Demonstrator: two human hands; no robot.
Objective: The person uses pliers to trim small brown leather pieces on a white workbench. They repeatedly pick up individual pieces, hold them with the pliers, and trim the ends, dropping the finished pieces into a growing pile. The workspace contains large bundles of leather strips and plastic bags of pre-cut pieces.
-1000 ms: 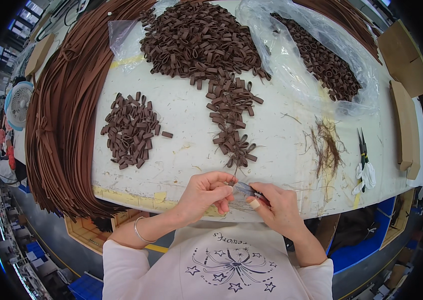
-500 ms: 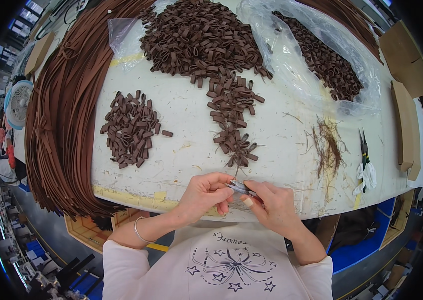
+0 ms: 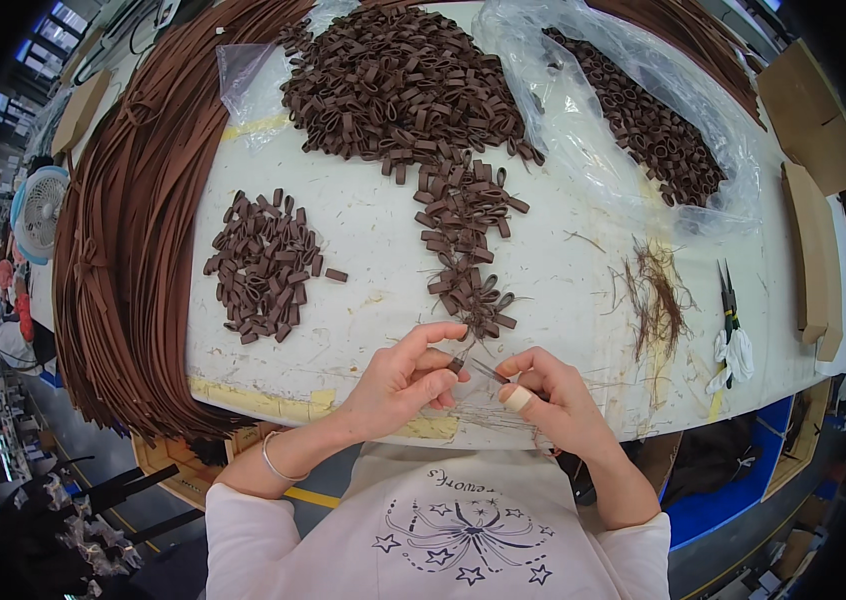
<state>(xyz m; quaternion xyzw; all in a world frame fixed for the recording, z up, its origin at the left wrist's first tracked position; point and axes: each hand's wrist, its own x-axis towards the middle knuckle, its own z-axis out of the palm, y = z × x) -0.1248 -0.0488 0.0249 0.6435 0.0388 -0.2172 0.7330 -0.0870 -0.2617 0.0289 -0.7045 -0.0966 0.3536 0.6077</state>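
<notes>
- The left hand (image 3: 405,378) pinches one small brown loop (image 3: 454,366) at the near table (image 3: 563,290) edge, just below the scattered loops.
- The right hand (image 3: 555,400) grips thin snips (image 3: 488,372) touching that loop; a slip could nick the close fingertips.
- The clear plastic bag (image 3: 643,130), far right, holds more brown loops.

Your left hand (image 3: 398,385) is pinching a small brown loop (image 3: 455,365) at the table's (image 3: 563,280) near edge, while your right hand (image 3: 555,405) is working small snips (image 3: 488,372) against it. A trail of brown loops (image 3: 465,235) is lying just beyond, with a smaller pile (image 3: 263,265) to the left.
</notes>
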